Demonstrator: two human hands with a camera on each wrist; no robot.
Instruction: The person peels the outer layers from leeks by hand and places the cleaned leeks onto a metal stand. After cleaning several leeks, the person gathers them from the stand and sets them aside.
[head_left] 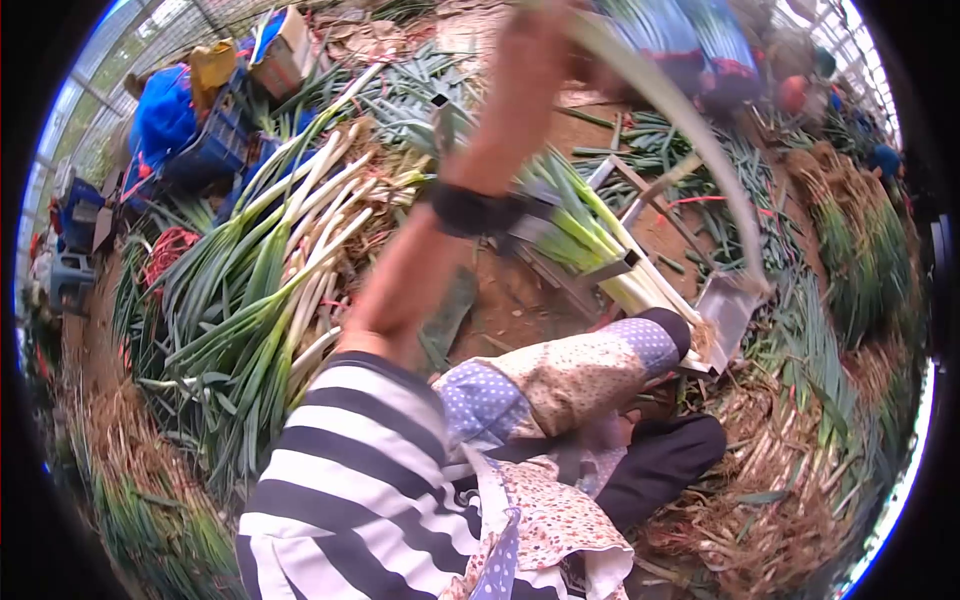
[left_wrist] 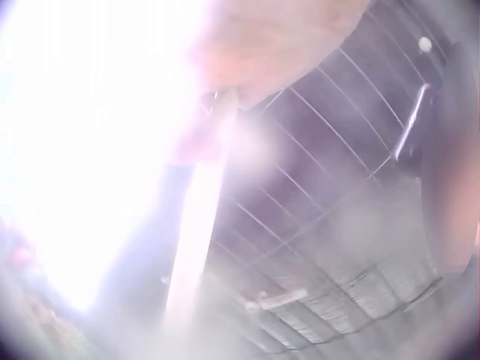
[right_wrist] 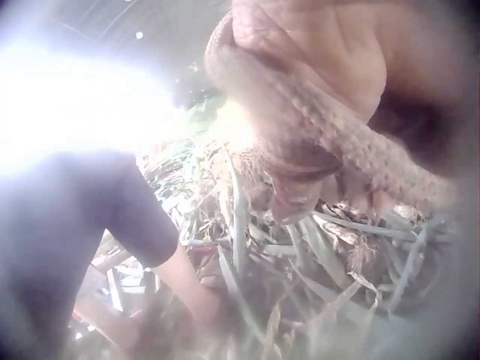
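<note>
My left hand (head_left: pixel 535 85) reaches far forward, blurred, with a dark strap round the wrist. It holds a long pale leek (head_left: pixel 705 135) that arcs down to the right. In the left wrist view, the fingers pinch that leek's white stalk (left_wrist: pixel 196 229) at the top. My right hand (right_wrist: pixel 319 52) fills the upper right of the right wrist view, fingers bent downward beside a pale, bumpy strip (right_wrist: pixel 337 124); I cannot tell whether it grips this strip. Ahead of my knees, a bundle of leeks (head_left: pixel 600 245) lies in a metal frame (head_left: pixel 725 315).
A large heap of leeks (head_left: pixel 235 290) lies to the left, with more leeks and roots (head_left: pixel 770 500) at the lower right. Blue crates (head_left: pixel 205 150) stand at the back left. Cut green leaves (head_left: pixel 640 135) cover the ground ahead.
</note>
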